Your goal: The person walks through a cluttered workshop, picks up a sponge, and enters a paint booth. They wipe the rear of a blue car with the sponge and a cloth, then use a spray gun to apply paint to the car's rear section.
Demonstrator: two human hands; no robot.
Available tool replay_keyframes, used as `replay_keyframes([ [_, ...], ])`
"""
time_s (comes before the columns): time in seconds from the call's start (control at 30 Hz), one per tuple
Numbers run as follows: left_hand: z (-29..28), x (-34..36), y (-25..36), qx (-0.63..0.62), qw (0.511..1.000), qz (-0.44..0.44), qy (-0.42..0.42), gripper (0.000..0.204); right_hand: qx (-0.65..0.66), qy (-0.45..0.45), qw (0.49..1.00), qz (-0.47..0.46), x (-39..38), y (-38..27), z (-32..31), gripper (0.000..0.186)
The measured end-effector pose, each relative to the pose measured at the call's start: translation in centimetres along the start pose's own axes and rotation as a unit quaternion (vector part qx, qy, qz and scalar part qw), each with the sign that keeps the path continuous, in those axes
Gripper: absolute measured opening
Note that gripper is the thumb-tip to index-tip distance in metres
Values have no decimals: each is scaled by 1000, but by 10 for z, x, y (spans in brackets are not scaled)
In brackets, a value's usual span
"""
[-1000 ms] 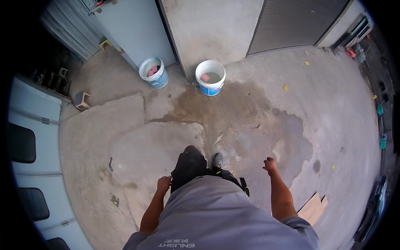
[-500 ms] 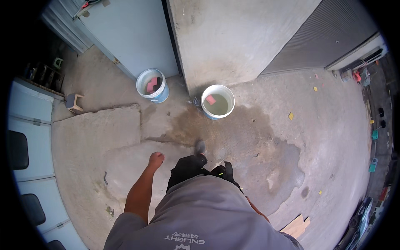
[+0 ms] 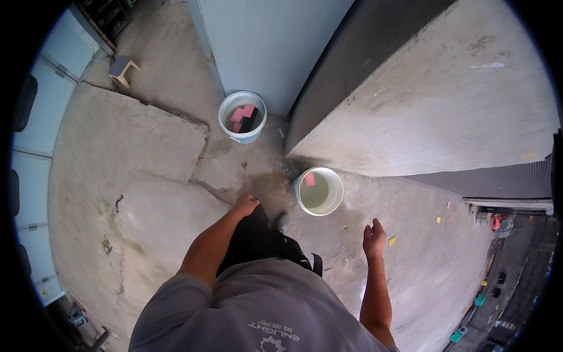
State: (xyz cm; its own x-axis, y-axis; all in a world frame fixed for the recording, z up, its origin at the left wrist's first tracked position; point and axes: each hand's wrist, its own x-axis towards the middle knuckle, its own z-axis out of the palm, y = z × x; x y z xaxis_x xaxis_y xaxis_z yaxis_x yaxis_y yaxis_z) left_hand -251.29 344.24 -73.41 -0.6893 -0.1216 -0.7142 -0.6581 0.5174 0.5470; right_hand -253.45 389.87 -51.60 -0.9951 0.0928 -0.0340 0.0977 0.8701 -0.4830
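My left hand hangs in front of my dark trousers, its fingers curled in with nothing visible in them. Out to the right, my right hand is loosely closed over the concrete floor, also without a visible object. The nearer white bucket stands ahead between both hands, touched by neither. It contains cloudy water and one pink sponge. Farther off to the left, a second white and blue bucket contains pink sponges and a black piece.
A light blue door panel rises behind the far bucket. The concrete wall comes to a corner beside the nearer bucket. A small stool stands far left. Cracks and a step edge run across the floor; a yellow scrap lies near my right hand.
The view has turned and both buckets look closer. My right hand has come into view on the right. My left hand has swung forward and toward the middle.
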Motion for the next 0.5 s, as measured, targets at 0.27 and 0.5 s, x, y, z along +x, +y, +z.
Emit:
replay_keyframes([
  [0.27, -26, 206, -14, -17, 978, 122, 170, 31, -49, 361, 801, -475, 231, -284, -54, 47],
  [0.5, -107, 454, 12, -20, 984, 46, 171, 33, -268, 554, 692, -379, 299, -330, 11, 28],
])
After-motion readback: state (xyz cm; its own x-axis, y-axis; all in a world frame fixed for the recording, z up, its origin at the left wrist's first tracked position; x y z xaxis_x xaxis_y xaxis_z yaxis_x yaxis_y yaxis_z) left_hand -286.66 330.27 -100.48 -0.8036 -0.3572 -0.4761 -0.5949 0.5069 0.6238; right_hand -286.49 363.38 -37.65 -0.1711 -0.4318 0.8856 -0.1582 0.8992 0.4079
